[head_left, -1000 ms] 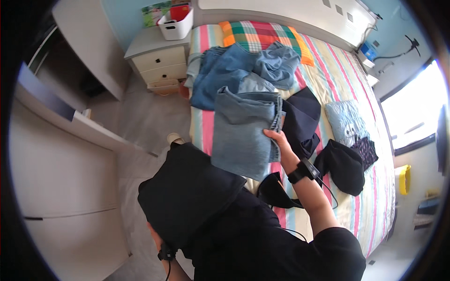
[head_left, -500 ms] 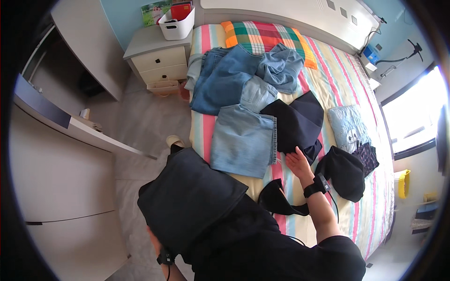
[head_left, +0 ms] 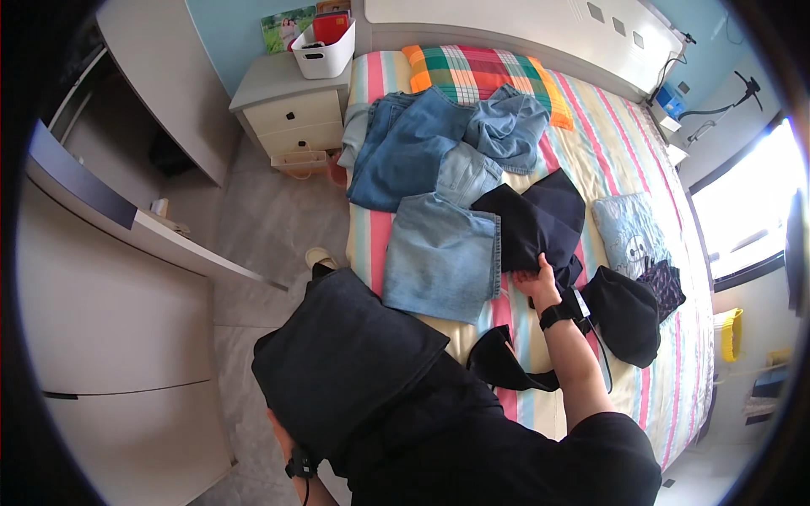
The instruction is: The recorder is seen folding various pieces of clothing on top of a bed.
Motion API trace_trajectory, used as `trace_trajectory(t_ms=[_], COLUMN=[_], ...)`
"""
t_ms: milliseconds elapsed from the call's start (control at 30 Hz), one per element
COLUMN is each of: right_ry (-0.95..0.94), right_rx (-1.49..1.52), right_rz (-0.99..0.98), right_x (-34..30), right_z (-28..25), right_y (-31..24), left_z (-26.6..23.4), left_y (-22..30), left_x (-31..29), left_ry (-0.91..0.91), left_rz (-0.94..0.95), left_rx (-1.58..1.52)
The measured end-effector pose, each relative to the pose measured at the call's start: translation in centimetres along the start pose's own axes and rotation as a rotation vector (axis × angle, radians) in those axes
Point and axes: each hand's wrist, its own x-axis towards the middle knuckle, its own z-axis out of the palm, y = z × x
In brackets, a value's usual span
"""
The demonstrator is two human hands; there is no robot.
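Fabric (head_left: 544, 218), dark and rumpled, lies right of centre, the right hand (head_left: 533, 282) at its near edge; I can't tell whether those fingers grip. Pulling hard could drag adjoining denim (head_left: 443, 260). Lower left, folded black cloth (head_left: 346, 358) hides how the left hand (head_left: 280, 432) grips; tilting might spill it.

Left hand (head_left: 278, 428): mostly hidden beneath the folded black cloth (head_left: 348, 358)
Left forearm (head_left: 315, 491): cut off by the lower edge
Right hand (head_left: 533, 280): grip on the dark cloth (head_left: 544, 215) too small to tell
Shoe (head_left: 320, 257): partly covered
Window (head_left: 751, 211): washed out, cut by the dark rim
Wardrobe (head_left: 160, 80): contents lost in shadow
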Motion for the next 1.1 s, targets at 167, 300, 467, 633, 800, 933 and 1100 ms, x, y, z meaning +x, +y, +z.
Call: trace_trajectory(t_ms=[167,300,467,633,800,933,1100], right_ry=[0.003,-0.323,-0.522,-0.783,-0.871,-0.811,-0.715], right_rx=[-0.118,-0.259,-0.253,-0.252,-0.268,-0.373,-0.757], right_rz=[-0.109,-0.462,-0.717,-0.684,-0.788,-0.889,-0.702], right_x=[-1.2,-1.9,-10.2,-17.1,-21.8,-23.0,-17.0], right_z=[0.2,0.0,4.0,6.3,7.4,7.5,6.2], right_y=[-0.4,-3.6,-5.8,-7.1,-4.6,-0.9,4.5], left_z=[0.0,1.1,1.8,1.2,-0.9,-0.5,-2.5], left_y=[0.1,1.1,1.8,0.8,-0.8,-0.7,-2.0], left_x=[-0.6,-0.9,-1.7,-1.4,0.4,0.4,1.3], left_ry=[-0.013,0.045,0.042,0.021,0.019,0.043,0.034], left_rz=[-0.012,0.013,0.012,-0.025,0.009,0.006,-0.015], left_rx=[-0.139,-0.007,0.044,-0.121,-0.121,-0.084,-0.134])
